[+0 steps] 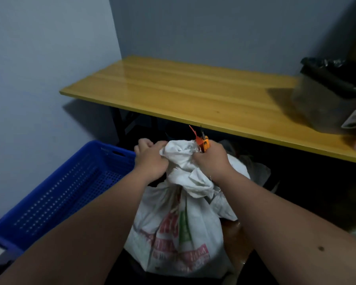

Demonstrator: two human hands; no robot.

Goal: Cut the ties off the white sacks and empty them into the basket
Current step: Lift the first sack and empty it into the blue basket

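Grey bin [325, 99] cut off at right edge; cutter [204, 143] mostly hidden in right hand [212, 159].

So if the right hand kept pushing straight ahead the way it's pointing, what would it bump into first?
Probably the front edge of the yellow table just beyond the right hand, which grips an orange tool at the white sack. Depth is unclear; it might pass underneath.

Yellow wooden table [193, 93] against grey walls [214, 27]

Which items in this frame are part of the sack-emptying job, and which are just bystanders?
In the job:
white woven sack with red and green print
red plastic tie
orange-handled cutter
blue perforated plastic basket
left hand
right hand

Lying about:
yellow wooden table
grey bin with black liner
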